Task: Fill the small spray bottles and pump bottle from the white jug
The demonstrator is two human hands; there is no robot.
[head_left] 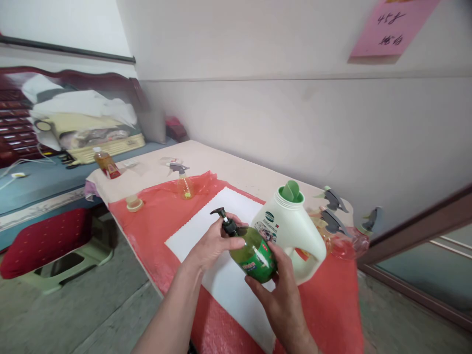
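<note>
Both of my hands hold a green pump bottle point(254, 255), tilted above a white sheet point(199, 231). My left hand point(214, 246) is closed around its upper part, just below the black pump head. At the base, my right hand point(283, 290) grips the bottle from the right side. Its green label faces up toward me. Right behind it stands a large pale green jug point(302, 231) with a handle; a green spout shows in its uncapped mouth. I cannot tell whether the bottle touches the jug.
Red plastic point(147, 221) covers much of the table under the white sheet. A clear spray bottle point(185, 187) and a round lid point(134, 204) lie to the left, an amber bottle point(106, 164) farther back. Several spray bottles crowd the right end. A red-topped stool point(47, 241) stands at left.
</note>
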